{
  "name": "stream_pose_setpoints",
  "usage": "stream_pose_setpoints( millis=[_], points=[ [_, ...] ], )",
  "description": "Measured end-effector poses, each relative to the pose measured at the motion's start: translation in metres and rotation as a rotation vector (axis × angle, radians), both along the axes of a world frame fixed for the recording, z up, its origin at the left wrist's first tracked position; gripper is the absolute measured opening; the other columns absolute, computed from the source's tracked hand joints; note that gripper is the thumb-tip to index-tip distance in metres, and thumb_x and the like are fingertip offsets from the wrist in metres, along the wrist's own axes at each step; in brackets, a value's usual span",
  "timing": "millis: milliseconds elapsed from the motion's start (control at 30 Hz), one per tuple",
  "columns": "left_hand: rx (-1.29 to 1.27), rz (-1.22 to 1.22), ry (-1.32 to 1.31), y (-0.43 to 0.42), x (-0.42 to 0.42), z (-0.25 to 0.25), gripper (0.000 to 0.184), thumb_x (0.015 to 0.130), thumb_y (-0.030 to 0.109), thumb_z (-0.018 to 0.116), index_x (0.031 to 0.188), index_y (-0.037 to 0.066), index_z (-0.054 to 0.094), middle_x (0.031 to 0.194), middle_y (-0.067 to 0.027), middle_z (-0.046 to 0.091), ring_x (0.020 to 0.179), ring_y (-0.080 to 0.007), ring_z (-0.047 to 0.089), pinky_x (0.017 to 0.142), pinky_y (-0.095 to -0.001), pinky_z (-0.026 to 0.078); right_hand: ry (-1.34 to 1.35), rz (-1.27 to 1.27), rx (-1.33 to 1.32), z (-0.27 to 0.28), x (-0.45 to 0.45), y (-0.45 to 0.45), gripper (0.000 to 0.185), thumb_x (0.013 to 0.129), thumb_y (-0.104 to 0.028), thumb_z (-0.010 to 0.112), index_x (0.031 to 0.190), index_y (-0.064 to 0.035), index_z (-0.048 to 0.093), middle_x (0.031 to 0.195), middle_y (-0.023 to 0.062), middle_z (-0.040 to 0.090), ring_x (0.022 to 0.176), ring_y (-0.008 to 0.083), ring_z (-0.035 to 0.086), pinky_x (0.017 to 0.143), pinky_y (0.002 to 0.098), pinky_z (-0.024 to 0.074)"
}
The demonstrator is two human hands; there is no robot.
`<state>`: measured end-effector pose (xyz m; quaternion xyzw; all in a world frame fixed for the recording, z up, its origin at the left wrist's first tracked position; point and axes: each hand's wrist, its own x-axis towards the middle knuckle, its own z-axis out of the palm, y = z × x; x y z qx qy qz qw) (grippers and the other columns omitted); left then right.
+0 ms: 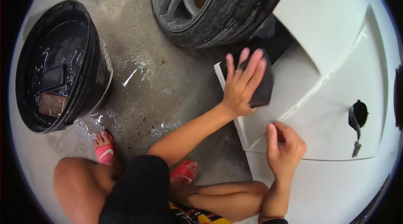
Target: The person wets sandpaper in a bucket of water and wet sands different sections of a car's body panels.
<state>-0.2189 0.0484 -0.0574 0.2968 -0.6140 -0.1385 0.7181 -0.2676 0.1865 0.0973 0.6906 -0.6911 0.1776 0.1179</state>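
My left hand (242, 87) lies with fingers stretched over a black sheet of sandpaper (264, 87), its thumb along the lower edge. Sheet and hand are over the edge of a white car bumper panel (323, 127), just below the wheel arch. Below and to the right, my right hand (286, 148) is closed by the panel, thumb and forefinger curled into a loop. Its fingertips are partly hidden, so whether they hold anything does not show. A raised crease crosses the panel between the hands and the upper right.
A black bucket (79, 98) of water stands at left, with a dark flat piece (52, 77) and a brown block (53, 104) inside. A car wheel (218, 14) is at the top. A cable (355, 127) hangs from a panel hole. The concrete floor (142, 94) is wet.
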Motion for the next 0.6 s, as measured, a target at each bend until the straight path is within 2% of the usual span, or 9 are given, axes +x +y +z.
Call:
stream_pose_setpoints(
  millis=[67, 100, 133, 200, 233, 367, 433, 500, 600],
  points=[
    [-0.027, -0.018, -0.032, -0.026, 0.021, 0.041, 0.078, 0.088, 0.035, 0.061, 0.152, -0.002, 0.035, 0.160, -0.0210, 0.032, 0.145, -0.0487, 0.030, 0.116, -0.0692, 0.007, -0.036, 0.000, 0.006, -0.001, -0.001, 0.005, 0.012, 0.085, -0.011, 0.077, 0.083, -0.0030, 0.069, 0.068, 0.0084, 0.067, 0.055, 0.0197, 0.064, 0.053, 0.0286, 0.0488],
    [-0.033, 0.015, -0.054, -0.030, 0.023, 0.044, 0.075, 0.089, 0.031, 0.060, 0.152, 0.000, 0.035, 0.159, -0.0198, 0.033, 0.145, -0.0489, 0.028, 0.115, -0.0696, 0.007, 0.007, 0.001, 0.028, 0.001, -0.001, 0.005, 0.011, 0.084, -0.011, 0.077, 0.082, -0.0037, 0.069, 0.068, 0.0077, 0.066, 0.054, 0.0194, 0.063, 0.052, 0.0284, 0.0476],
    [-0.016, -0.075, -0.010, -0.025, 0.017, 0.034, 0.066, 0.097, 0.031, 0.048, 0.153, -0.001, 0.035, 0.159, -0.0244, 0.031, 0.148, -0.0498, 0.022, 0.116, -0.0658, -0.005, 0.008, -0.029, 0.048, 0.001, 0.001, 0.010, 0.011, 0.084, -0.011, 0.077, 0.083, -0.0036, 0.069, 0.067, 0.0079, 0.066, 0.054, 0.0194, 0.063, 0.052, 0.0283, 0.0475],
    [0.019, -0.058, -0.005, 0.001, -0.003, -0.013, 0.069, 0.096, 0.030, 0.047, 0.154, -0.004, 0.029, 0.160, -0.0272, 0.029, 0.148, -0.0513, 0.022, 0.115, -0.0680, -0.005, 0.008, -0.029, 0.013, 0.001, 0.003, 0.001, 0.011, 0.084, -0.010, 0.078, 0.083, -0.0035, 0.069, 0.067, 0.0083, 0.066, 0.053, 0.0194, 0.063, 0.051, 0.0280, 0.0472],
    [0.067, -0.013, -0.096, 0.011, -0.006, -0.029, 0.074, 0.095, 0.031, 0.049, 0.154, -0.006, 0.025, 0.160, -0.0291, 0.026, 0.147, -0.0525, 0.022, 0.115, -0.0684, -0.005, 0.043, -0.036, 0.011, 0.000, 0.003, 0.000, 0.010, 0.084, -0.010, 0.078, 0.084, -0.0035, 0.070, 0.066, 0.0086, 0.065, 0.054, 0.0189, 0.063, 0.052, 0.0285, 0.0475],
    [0.006, -0.034, -0.030, -0.030, 0.017, 0.038, 0.073, 0.094, 0.030, 0.048, 0.154, -0.006, 0.027, 0.160, -0.0278, 0.026, 0.148, -0.0525, 0.018, 0.115, -0.0685, -0.005, 0.039, 0.044, -0.055, -0.007, -0.002, -0.001, 0.010, 0.085, -0.009, 0.077, 0.084, -0.0034, 0.069, 0.066, 0.0074, 0.064, 0.052, 0.0183, 0.062, 0.049, 0.0291, 0.0467],
    [0.061, -0.048, -0.034, -0.018, 0.015, 0.026, 0.071, 0.095, 0.030, 0.047, 0.155, -0.004, 0.027, 0.161, -0.0272, 0.026, 0.148, -0.0521, 0.018, 0.114, -0.0689, -0.005, 0.060, 0.005, -0.023, -0.006, 0.000, 0.008, 0.009, 0.085, -0.008, 0.077, 0.084, -0.0036, 0.069, 0.065, 0.0070, 0.064, 0.051, 0.0181, 0.061, 0.048, 0.0285, 0.0463],
    [0.115, -0.033, -0.045, 0.006, 0.000, -0.018, 0.072, 0.096, 0.031, 0.046, 0.155, -0.004, 0.027, 0.161, -0.0284, 0.025, 0.149, -0.0516, 0.018, 0.114, -0.0686, -0.006, 0.085, 0.021, -0.059, -0.008, -0.003, -0.001, 0.009, 0.084, -0.009, 0.077, 0.084, -0.0043, 0.069, 0.065, 0.0064, 0.064, 0.050, 0.0176, 0.060, 0.048, 0.0277, 0.0457],
    [0.105, -0.040, 0.050, -0.004, 0.001, 0.004, 0.072, 0.095, 0.031, 0.047, 0.155, -0.004, 0.027, 0.160, -0.0301, 0.025, 0.149, -0.0523, 0.017, 0.114, -0.0685, -0.007, 0.089, 0.044, -0.081, -0.010, -0.007, -0.001, 0.009, 0.085, -0.009, 0.077, 0.084, -0.0051, 0.069, 0.065, 0.0058, 0.064, 0.050, 0.0175, 0.059, 0.047, 0.0277, 0.0450]
  ],
)
